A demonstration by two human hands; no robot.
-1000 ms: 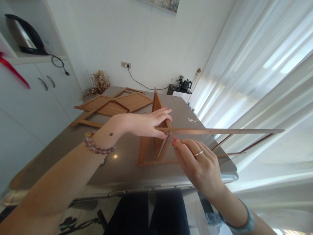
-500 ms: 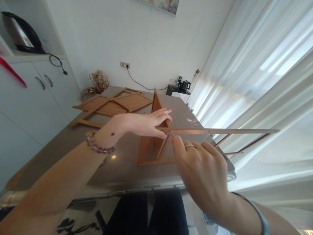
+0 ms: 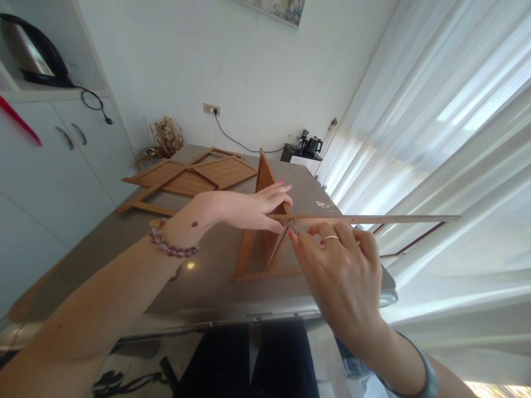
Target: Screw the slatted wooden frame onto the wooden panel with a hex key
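Note:
My left hand is closed around the corner where an upright wooden panel meets a long wooden rail, thumb below and fingers over the top. At this corner my right hand pinches a thin metal tool that looks like a hex key. Its tip meets the rail's near side, beside my left thumb. Most of the tool is hidden by my fingers. Under the rail, a wooden frame piece rests on the table, joined to the same assembly.
Several flat wooden panels and frames lie at the back left of the grey table. The rail reaches past the table's right edge toward white curtains. A dried plant stands by the wall.
My right hand has turned slightly around the tool, and its fingers have lifted and spread a little. The rail's far end looks shifted slightly left. My left hand keeps its hold.

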